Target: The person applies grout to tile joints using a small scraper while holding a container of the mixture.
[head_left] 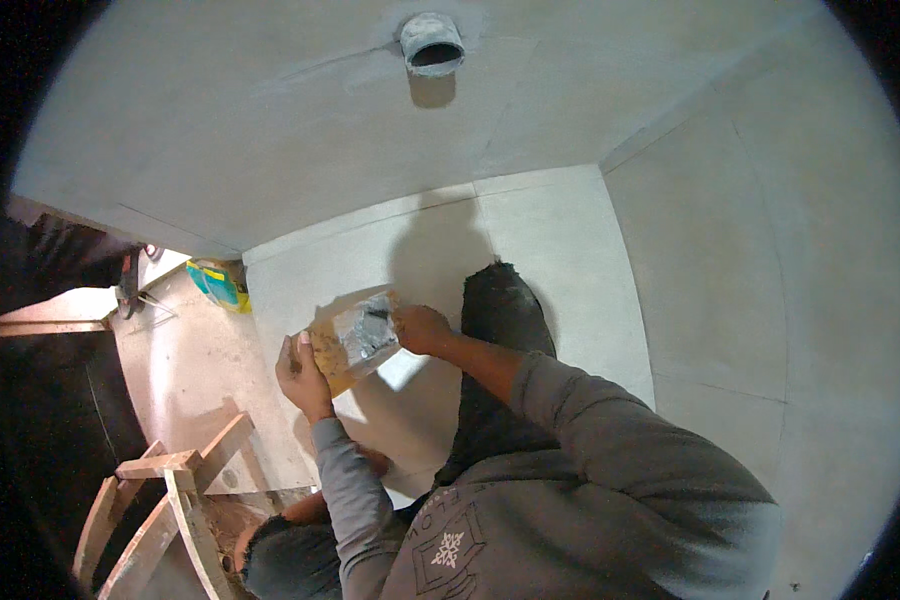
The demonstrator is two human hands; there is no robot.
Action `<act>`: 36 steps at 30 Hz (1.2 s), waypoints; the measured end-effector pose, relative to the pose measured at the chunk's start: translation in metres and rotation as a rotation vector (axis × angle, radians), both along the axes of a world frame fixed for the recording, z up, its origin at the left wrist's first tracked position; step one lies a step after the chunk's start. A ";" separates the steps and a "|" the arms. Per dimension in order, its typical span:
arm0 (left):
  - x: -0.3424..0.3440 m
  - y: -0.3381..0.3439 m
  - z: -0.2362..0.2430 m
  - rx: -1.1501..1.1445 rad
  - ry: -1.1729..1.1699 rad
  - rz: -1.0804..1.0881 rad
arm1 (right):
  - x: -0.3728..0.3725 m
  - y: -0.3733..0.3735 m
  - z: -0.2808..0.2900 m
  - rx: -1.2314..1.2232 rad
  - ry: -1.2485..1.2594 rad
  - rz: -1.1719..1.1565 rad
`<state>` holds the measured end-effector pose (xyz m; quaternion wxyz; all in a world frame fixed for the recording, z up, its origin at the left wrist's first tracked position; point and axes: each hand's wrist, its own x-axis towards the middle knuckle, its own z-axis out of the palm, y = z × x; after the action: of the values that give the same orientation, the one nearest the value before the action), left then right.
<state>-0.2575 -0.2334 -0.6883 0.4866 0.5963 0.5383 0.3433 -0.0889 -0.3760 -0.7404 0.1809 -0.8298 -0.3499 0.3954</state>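
My left hand (pixel 305 372) grips the left end of a clear plastic packet or container (pixel 350 342), with yellowish-brown patches and grey, shiny material in or on it; I cannot make out exactly what these are. My right hand (pixel 420 330) holds the other end, its fingertips partly hidden by it. The object is held tilted above the pale tiled floor (pixel 320 440), near my bent leg (pixel 502 305) in dark trousers.
A pipe stub (pixel 432 30) protrudes from the tiled wall (pixel 270 120) ahead; another wall (pixel 710 260) rises on my right. At left lie a yellow and teal bag (pixel 220 290) and a wooden frame (pixel 175 460), beside dark material (pixel 55 390).
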 end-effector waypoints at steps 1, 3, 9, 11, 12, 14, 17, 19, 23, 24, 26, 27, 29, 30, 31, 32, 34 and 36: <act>0.001 0.002 -0.003 0.054 0.021 -0.004 | 0.003 0.000 -0.007 -0.008 -0.031 -0.014; 0.004 -0.007 -0.006 0.044 0.014 -0.024 | -0.003 -0.002 -0.022 0.058 -0.042 -0.053; -0.014 0.006 -0.007 0.045 0.152 0.024 | 0.000 0.000 -0.020 0.142 0.062 0.074; 0.000 -0.002 0.000 0.020 0.093 0.044 | 0.001 -0.011 -0.020 0.169 -0.013 -0.015; 0.004 -0.004 0.002 0.006 0.058 0.040 | -0.001 -0.018 -0.029 0.117 -0.047 -0.029; 0.005 -0.001 -0.003 0.002 0.042 0.018 | -0.001 -0.019 -0.039 0.077 0.010 -0.049; 0.007 -0.005 -0.002 0.018 0.057 -0.001 | -0.003 -0.023 -0.039 0.053 0.233 -0.105; 0.001 -0.005 0.001 0.016 0.055 -0.001 | -0.001 -0.012 -0.019 0.073 0.212 -0.154; 0.005 -0.006 0.002 0.023 0.078 0.007 | -0.003 -0.012 -0.004 0.248 -0.121 -0.134; 0.005 -0.007 0.003 0.038 0.103 -0.007 | -0.009 -0.018 -0.003 0.219 -0.130 -0.090; 0.007 -0.007 0.003 0.042 0.118 -0.019 | -0.010 -0.022 -0.003 0.127 -0.139 -0.032; 0.006 -0.005 0.004 0.032 0.114 -0.010 | -0.010 -0.019 0.010 0.068 -0.132 -0.012; 0.003 -0.002 0.005 0.036 0.119 0.000 | -0.009 -0.013 0.015 0.014 -0.109 -0.005; 0.006 -0.002 0.007 0.045 0.122 -0.007 | -0.006 -0.014 0.014 0.014 -0.098 -0.026; 0.007 -0.003 0.008 0.054 0.126 -0.012 | -0.005 -0.014 0.013 0.014 -0.086 -0.046; 0.006 -0.004 0.005 0.044 0.126 -0.009 | -0.006 -0.015 0.011 0.002 -0.106 -0.051; 0.004 -0.005 0.002 0.034 0.131 0.002 | -0.009 -0.008 0.015 -0.009 -0.139 -0.057; 0.005 -0.003 0.003 0.018 0.112 0.016 | -0.009 -0.008 0.014 -0.004 -0.097 -0.051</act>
<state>-0.2527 -0.2361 -0.6856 0.4478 0.6147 0.5661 0.3181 -0.0980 -0.3836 -0.7264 0.1721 -0.8569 -0.3363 0.3508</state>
